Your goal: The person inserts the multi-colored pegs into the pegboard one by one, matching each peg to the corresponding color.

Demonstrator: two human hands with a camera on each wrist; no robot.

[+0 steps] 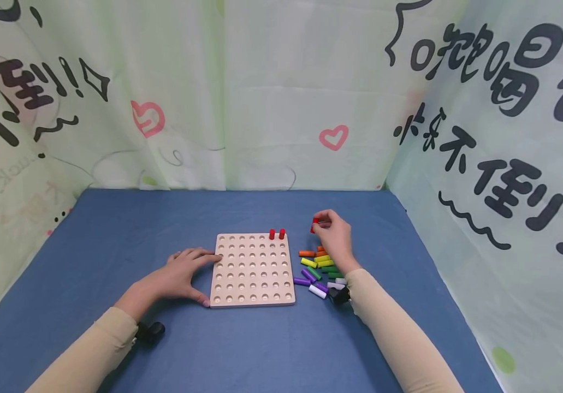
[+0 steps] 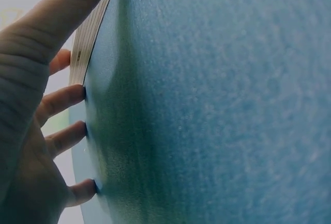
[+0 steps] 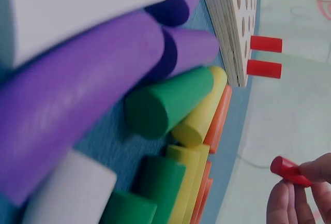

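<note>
A square wooden pegboard [image 1: 253, 270] with rows of round holes lies on the blue table. Two red pegs [image 1: 277, 234] stand upright in its far row, near the right corner. My left hand [image 1: 183, 275] rests at the board's left edge, thumb at the near corner and a fingertip on the side; its fingers are spread and fairly straight in the left wrist view. Above the table, to the right of the board, my right hand [image 1: 334, 236] pinches another red peg [image 3: 289, 171] between thumb and fingers.
Beside the board's right edge lies a loose pile of orange, yellow, green, purple and white pegs, among them a yellow peg [image 1: 308, 262] and a white peg [image 1: 318, 292]. The right forearm passes over part of it. A printed curtain [image 1: 271, 109] stands behind the table.
</note>
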